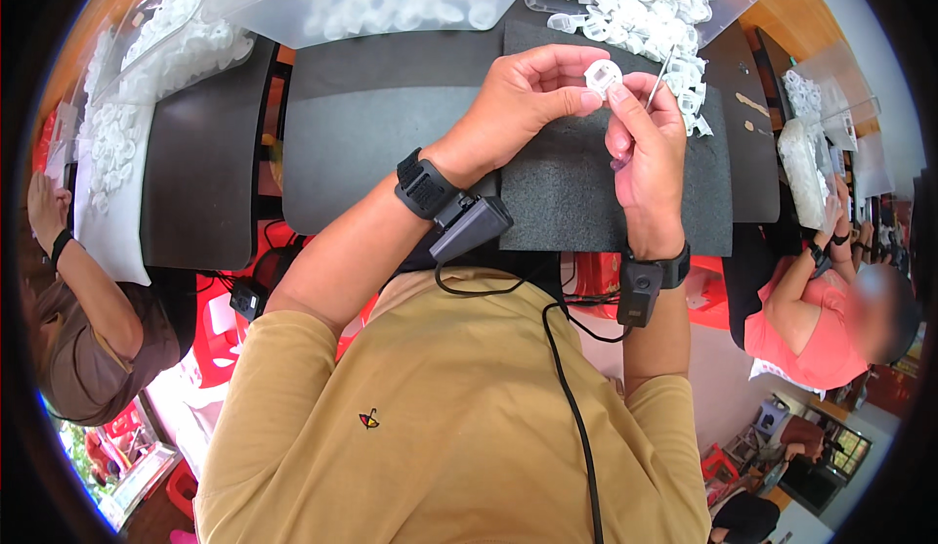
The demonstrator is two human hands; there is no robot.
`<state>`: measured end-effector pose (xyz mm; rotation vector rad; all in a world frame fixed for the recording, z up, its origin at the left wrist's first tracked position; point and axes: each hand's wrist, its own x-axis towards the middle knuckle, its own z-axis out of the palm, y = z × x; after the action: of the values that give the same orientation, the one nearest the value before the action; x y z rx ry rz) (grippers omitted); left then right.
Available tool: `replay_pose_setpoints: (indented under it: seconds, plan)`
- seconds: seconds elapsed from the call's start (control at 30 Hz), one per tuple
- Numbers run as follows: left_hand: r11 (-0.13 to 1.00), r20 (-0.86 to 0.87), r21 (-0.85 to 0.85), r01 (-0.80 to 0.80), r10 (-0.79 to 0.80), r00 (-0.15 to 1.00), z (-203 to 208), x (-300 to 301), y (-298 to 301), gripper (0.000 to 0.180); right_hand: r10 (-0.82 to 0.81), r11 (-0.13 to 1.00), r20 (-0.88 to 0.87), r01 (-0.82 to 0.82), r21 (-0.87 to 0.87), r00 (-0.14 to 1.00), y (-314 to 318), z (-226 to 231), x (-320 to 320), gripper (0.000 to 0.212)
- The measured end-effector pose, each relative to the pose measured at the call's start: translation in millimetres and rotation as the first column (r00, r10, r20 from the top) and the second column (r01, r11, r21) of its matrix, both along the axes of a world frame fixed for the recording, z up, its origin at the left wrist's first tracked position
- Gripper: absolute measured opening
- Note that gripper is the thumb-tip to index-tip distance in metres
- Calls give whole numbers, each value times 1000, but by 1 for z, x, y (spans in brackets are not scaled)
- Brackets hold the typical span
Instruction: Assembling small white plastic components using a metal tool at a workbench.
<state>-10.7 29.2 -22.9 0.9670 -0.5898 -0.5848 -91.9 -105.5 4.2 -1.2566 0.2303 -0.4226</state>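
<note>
A small round white plastic part (603, 75) with an opening in its middle is held up over the dark mat. My left hand (523, 99) pinches its edge between thumb and fingers. My right hand (647, 143) meets the part from the other side, thumb and fingertip against it. A thin metal tool (661, 77) is also in my right hand, its slim shaft sticking up between the fingers and its lower end showing beneath the curled palm. What kind of tool it is cannot be made out.
A heap of white plastic parts (635, 6) lies behind my hands, spilling onto the dark foam mat (567, 192). A clear bin (410, 6) of similar parts stands at the far side of the black table (362, 104). People work at left and right; a black cable (576, 407) hangs over my shirt.
</note>
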Motion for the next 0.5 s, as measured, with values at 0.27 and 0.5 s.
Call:
replay_pose_setpoints:
  seconds: [0.27,0.5]
  plan:
    - [993,-178,-8,120,-120,977,5,1,3,40,17,981,-134,-43,-188,991,-5,11,-10,14]
    - [985,-221,-41,169,-174,960,8,4,7,42,-143,680,-112,16,-733,983,4,26,-43,30]
